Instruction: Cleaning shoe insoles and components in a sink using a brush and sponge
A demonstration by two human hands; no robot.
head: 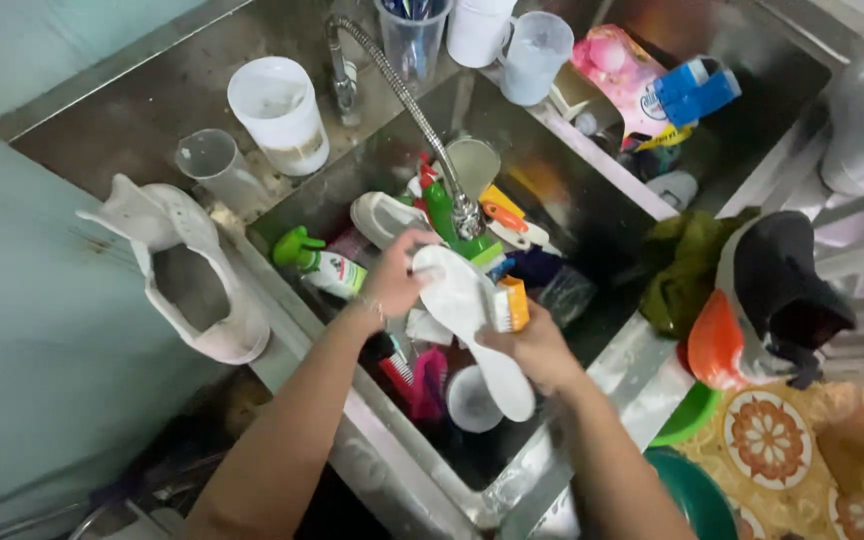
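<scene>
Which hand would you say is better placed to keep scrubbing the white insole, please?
Probably the right hand: its grip is on the orange brush, bristles against the white insole. The left hand grips the insole's upper end over the sink.

Counting four plastic cups up at 12 o'clock: [280, 112], [217, 160], [479, 30], [535, 55]. Two shoes: white [187, 270], black-orange [767, 300]. One insole [472, 320].

White insole [472, 320], orange brush [510, 304], green spray bottle [320, 262], floral-patterned mat [787, 440].
</scene>
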